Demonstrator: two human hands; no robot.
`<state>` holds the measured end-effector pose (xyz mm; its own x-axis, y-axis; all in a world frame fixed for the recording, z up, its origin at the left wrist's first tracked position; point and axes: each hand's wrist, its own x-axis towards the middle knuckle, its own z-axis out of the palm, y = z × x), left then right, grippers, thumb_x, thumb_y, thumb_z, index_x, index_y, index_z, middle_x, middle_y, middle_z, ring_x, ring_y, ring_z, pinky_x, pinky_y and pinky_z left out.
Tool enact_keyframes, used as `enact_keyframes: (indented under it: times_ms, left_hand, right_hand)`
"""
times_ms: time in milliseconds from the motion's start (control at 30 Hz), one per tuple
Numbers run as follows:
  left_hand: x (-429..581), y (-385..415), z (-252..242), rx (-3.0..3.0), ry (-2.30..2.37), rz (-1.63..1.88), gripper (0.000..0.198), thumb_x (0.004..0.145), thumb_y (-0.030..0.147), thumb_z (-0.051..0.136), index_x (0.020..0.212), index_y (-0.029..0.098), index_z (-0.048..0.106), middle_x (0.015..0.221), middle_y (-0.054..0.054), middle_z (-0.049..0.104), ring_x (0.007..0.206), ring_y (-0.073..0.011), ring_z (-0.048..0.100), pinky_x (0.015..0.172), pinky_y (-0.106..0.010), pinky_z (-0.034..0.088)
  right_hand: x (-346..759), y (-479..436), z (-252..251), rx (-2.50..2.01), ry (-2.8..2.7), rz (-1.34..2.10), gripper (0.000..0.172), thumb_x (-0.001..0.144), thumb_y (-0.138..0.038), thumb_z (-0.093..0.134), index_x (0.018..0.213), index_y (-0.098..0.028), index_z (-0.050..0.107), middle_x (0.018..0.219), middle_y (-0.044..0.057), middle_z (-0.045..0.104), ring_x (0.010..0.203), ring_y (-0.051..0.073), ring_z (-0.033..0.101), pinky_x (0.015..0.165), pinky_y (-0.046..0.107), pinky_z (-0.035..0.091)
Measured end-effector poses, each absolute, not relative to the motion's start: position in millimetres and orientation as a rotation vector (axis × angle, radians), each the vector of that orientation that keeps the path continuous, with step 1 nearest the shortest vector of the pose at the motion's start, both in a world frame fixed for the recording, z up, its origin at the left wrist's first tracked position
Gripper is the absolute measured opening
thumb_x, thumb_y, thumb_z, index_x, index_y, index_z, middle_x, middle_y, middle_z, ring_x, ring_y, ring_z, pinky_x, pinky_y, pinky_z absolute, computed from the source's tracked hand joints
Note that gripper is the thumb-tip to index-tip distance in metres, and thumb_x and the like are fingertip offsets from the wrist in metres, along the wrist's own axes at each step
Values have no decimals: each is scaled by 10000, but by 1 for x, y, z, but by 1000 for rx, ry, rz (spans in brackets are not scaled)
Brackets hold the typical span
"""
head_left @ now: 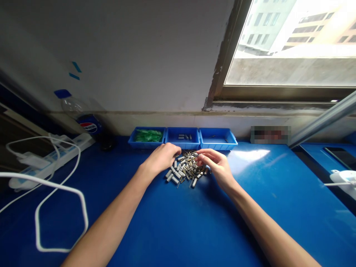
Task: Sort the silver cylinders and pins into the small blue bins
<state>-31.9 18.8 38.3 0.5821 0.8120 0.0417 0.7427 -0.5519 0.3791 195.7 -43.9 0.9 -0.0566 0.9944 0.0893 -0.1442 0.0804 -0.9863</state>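
Observation:
A heap of small metal parts (189, 165) lies on the blue table: silvery hexagonal pieces toward the left and front, thin brass-coloured screws or pins through the middle. My left hand (165, 155) is at the heap's left edge, its fingers curled and closed; its fingertips and anything in them are hidden. Over the heap's right side, my right hand (216, 162) brings thumb and fingers together in a pinch, on something too small to make out. Behind the heap, the middle blue tray (182, 145) holds several hexagonal pieces, and the right blue tray (218, 145) a few thin parts.
The left blue tray (146, 145) contains green plastic pieces. A cola bottle (90, 124) stands back left, near a white power strip (50, 163) and a looping white cable (83, 207). A phone (340, 157) and white plug (343, 178) lie far right.

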Motion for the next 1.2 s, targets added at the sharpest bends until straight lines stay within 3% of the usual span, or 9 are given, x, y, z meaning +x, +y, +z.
enact_keyframes:
  times_ms: [67,200,433,633,833,1100,1200]
  left_hand:
    - [-33,18,38,2500,1303,294,270,815,53,589,919,204,788,893,-74,788,819,-221,735,725,-272,505]
    - [-33,18,42,2458,1265,373,362,774,30,600,1044,202,770,889,-56,777,801,-199,725,691,-253,490]
    - [-22,10,62,2208,954,775,205,831,129,681,1019,183,745,965,-27,795,895,-164,756,835,-240,579]
    - [-16,7,64,1955,827,838,227,904,229,697,1113,158,748,1069,-78,800,1020,-197,773,888,-273,622]
    - [-17,19,52,1845,1077,1026,135,884,217,704,946,148,802,1026,-90,813,997,-222,774,932,-333,626]
    - [-22,35,29,1741,1196,1324,105,846,174,725,911,142,802,1052,-101,811,979,-219,775,875,-314,640]
    - [-20,32,31,1801,1192,1285,107,856,166,712,917,157,800,1017,-78,817,937,-209,783,848,-303,646]
  right_hand:
    - [196,-44,1,-1012,-1196,1259,274,869,-451,786,1017,-221,775,838,33,776,760,190,695,769,333,545]
    - [196,-44,1,-1033,-1196,1248,293,860,-468,787,1018,-222,778,845,41,784,763,203,706,771,346,553]
    - [194,-46,3,-1044,-1211,1254,326,832,-471,823,1041,-225,778,874,49,800,779,212,736,779,356,594]
    - [189,-48,5,-994,-1195,1322,338,795,-456,867,1036,-231,789,965,62,825,861,237,785,874,396,633]
    - [191,-46,2,-1031,-1199,1274,289,831,-439,837,1015,-221,790,960,71,824,896,247,787,844,378,635]
    - [192,-45,-3,-1048,-1238,1260,269,843,-433,819,985,-206,788,881,59,813,782,212,756,790,353,609]
    - [192,-45,-1,-1051,-1233,1251,257,838,-427,824,976,-213,788,864,51,811,770,205,749,776,339,600]
